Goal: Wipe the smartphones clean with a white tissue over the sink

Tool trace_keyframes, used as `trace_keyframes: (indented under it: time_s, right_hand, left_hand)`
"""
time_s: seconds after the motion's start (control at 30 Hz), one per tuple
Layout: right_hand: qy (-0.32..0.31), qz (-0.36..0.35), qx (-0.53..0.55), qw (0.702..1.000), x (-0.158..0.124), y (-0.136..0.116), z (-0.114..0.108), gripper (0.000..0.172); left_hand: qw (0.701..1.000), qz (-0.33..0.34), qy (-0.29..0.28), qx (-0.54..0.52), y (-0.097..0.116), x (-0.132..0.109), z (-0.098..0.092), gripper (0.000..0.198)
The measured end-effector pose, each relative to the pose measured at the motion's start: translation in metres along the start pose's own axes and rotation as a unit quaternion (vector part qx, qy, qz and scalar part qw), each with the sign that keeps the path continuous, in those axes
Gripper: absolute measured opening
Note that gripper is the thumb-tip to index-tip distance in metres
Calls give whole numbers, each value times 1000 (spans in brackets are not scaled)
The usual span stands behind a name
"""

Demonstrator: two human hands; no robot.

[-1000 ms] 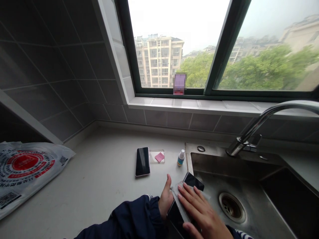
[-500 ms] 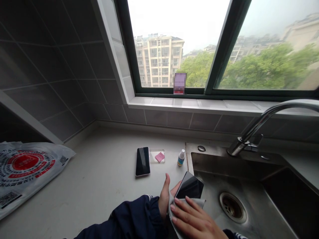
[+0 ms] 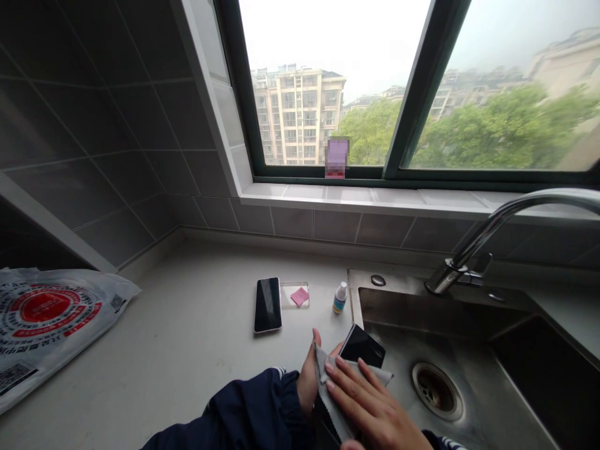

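A dark-screened smartphone (image 3: pixel 363 347) rests in my left hand (image 3: pixel 309 373), tilted near the sink's left edge. My left thumb points up beside it, and most of that hand's fingers are hidden underneath. My right hand (image 3: pixel 370 400) lies over a grey cleaning cloth (image 3: pixel 328 390), pressing it flat on the phone's screen with the fingers side by side. The cloth covers the phone's lower part; its far end shows past the fingertips. Just beyond my hands stands a small spray bottle (image 3: pixel 340 298) with a white cap.
A second phone (image 3: pixel 267 305) lies on the counter (image 3: pixel 197 325), alongside a clear phone case (image 3: pixel 287 296) with a pink square (image 3: pixel 299 295) on it. To the right is a steel sink (image 3: pixel 398 356) with a faucet (image 3: pixel 452 269). A printed plastic bag (image 3: pixel 56 319) sits at far left.
My right hand and the cloth have slid slightly up along the phone, covering more of its screen. My left hand stays nearly in place.
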State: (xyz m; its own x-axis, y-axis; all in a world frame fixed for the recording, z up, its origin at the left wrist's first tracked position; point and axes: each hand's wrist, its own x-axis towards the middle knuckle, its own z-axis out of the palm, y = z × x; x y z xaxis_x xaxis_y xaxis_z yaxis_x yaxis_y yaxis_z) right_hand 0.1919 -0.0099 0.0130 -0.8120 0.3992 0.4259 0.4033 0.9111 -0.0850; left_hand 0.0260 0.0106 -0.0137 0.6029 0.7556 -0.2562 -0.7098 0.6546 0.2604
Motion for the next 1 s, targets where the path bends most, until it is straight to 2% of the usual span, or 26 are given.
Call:
trace_keyframes:
  time_s: [0.07, 0.23, 0.33, 0.63, 1.0]
  right_hand:
    - [5, 45, -7, 999, -2, 1, 0, 61]
    - [19, 125, -41, 991, -10, 7, 5, 61]
    - [16, 160, -59, 985, -13, 10, 10, 64]
    - [26, 224, -59, 972, -16, 13, 12, 65]
    - [31, 233, -51, 971, -15, 13, 13, 65]
  left_hand:
    - [1000, 18, 8, -13, -1, 2, 2, 73]
    - [992, 6, -114, 51, 1, -4, 7, 78]
    - [986, 17, -150, 73, 0, -6, 7, 79]
    - [980, 28, -162, 114, 1, -7, 14, 78]
    - [975, 35, -180, 124, 1, -5, 14, 79]
